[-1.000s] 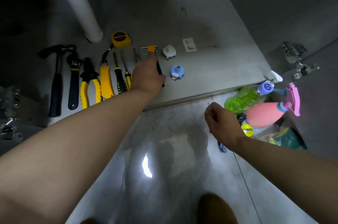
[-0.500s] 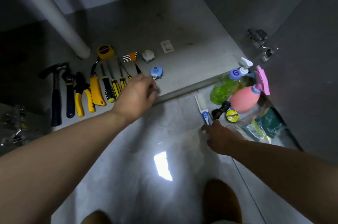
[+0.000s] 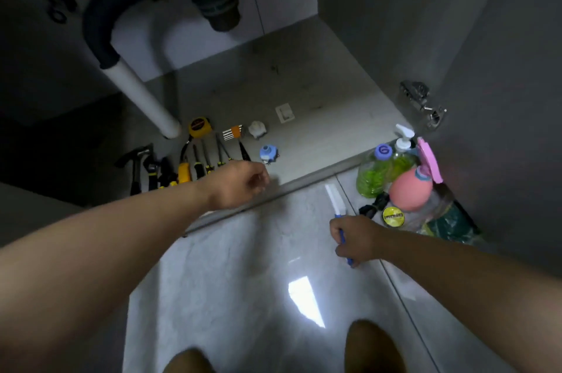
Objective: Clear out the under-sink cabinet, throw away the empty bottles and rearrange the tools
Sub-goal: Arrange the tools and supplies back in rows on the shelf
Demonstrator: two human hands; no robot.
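1. Cabinet floor (image 3: 328,99): the tools lie in a row at its front left edge. From the left: hammer (image 3: 135,165), wrench (image 3: 150,175), pliers (image 3: 165,176), yellow knife (image 3: 183,173), screwdrivers (image 3: 199,164). The tape measure (image 3: 199,126) sits just behind the row, beside the white drain pipe (image 3: 143,99).
2. Small parts lie to the right of the row: a striped orange piece (image 3: 232,132), a white fitting (image 3: 257,129), a blue fitting (image 3: 268,153) and a white plate (image 3: 285,113).
3. Left hand (image 3: 240,185): it hovers over the front edge of the cabinet floor, at the right end of the tool row. The fingers are loosely curled and no object shows in them.
4. Right hand (image 3: 355,240): it is clamped round the blue handle of a brush (image 3: 333,196). The brush is over the tiled floor (image 3: 243,266), its white head pointing at the cabinet's front edge.
5. Bottles: the green bottle (image 3: 372,176), pump bottle (image 3: 403,156) and pink spray bottle (image 3: 410,193) stand on the tiled floor at the cabinet's front right corner, with a yellow-lidded tin (image 3: 393,216) just in front.
6. Progress, as judged: clearing and tool alignment appear largely complete. Remaining: place the brush, sort the bottles and discard the empty ones. Which are empty cannot be told.
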